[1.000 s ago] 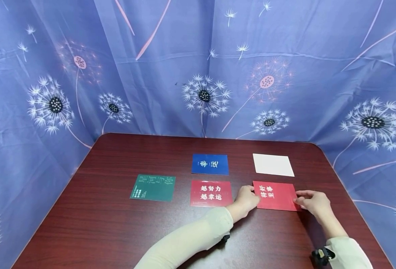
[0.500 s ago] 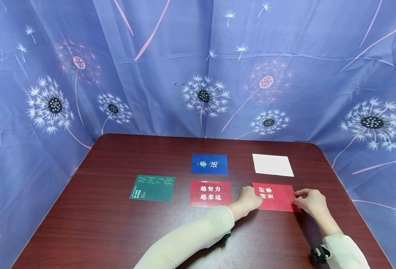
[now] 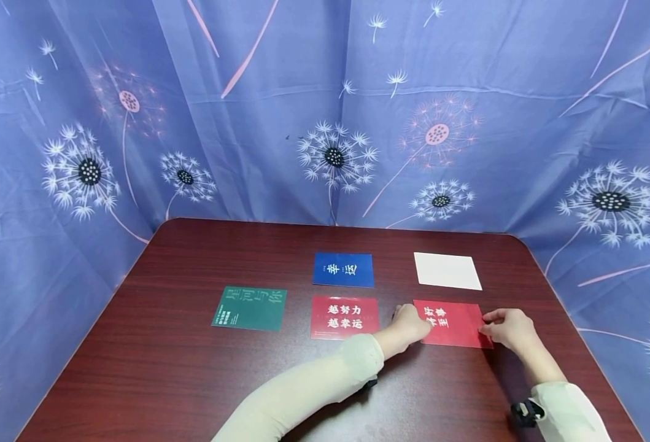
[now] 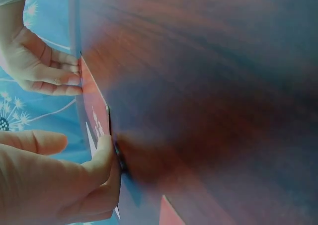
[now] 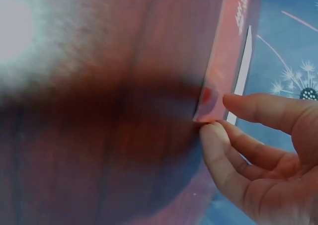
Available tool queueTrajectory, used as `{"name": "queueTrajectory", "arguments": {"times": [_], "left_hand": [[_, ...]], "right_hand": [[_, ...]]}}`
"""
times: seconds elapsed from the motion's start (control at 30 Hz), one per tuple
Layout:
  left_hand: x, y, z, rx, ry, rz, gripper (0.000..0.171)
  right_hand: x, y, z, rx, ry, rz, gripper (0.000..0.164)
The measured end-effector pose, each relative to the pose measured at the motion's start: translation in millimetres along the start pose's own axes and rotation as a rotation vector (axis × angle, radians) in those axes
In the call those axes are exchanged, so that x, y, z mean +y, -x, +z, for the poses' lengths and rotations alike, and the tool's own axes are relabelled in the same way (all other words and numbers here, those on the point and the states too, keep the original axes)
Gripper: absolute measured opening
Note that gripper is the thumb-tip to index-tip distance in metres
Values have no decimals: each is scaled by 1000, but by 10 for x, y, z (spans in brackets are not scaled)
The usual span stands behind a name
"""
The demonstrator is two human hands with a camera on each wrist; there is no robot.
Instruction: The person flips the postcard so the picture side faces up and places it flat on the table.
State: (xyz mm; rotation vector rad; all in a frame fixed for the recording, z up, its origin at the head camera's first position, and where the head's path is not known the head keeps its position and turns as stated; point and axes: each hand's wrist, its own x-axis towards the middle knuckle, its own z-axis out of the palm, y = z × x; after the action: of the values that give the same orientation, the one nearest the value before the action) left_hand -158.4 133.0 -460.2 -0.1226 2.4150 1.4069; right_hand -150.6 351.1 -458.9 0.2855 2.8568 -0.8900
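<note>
A red card with white Chinese characters lies on the table at the right, its long sides running left to right. My left hand pinches its left edge, one finger bent over the printed face and covering part of the lettering. At the opposite end, my right hand holds the right edge. In the right wrist view, the thumb and another fingertip meet at the card's corner, while the index finger is held just over its face. The undersides of the left fingers are partly hidden.
Behind the red card lies a blank white card. A second red card sits to the left, with a blue card behind it and a green card farther left. A blue dandelion-print curtain borders the dark wooden table.
The red card has shifted slightly toward the near side. My left hand has moved a little right over its edge, and my right hand has moved slightly left.
</note>
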Motion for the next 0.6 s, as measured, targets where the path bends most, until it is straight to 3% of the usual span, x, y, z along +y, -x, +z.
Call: {"name": "queueTrajectory", "arguments": {"times": [0.2, 0.33, 0.47, 0.6], "left_hand": [[33, -78, 4, -4, 68, 21, 23], [83, -154, 11, 3, 173, 67, 23], [145, -252, -34, 16, 250, 112, 27], [181, -396, -83, 40, 286, 167, 40]], "right_hand": [[14, -77, -80, -63, -70, 30, 30], [-10, -125, -150, -53, -78, 19, 29], [-62, -194, -203, 17, -49, -14, 34], [-118, -290, -203, 139, -66, -56, 35]]}}
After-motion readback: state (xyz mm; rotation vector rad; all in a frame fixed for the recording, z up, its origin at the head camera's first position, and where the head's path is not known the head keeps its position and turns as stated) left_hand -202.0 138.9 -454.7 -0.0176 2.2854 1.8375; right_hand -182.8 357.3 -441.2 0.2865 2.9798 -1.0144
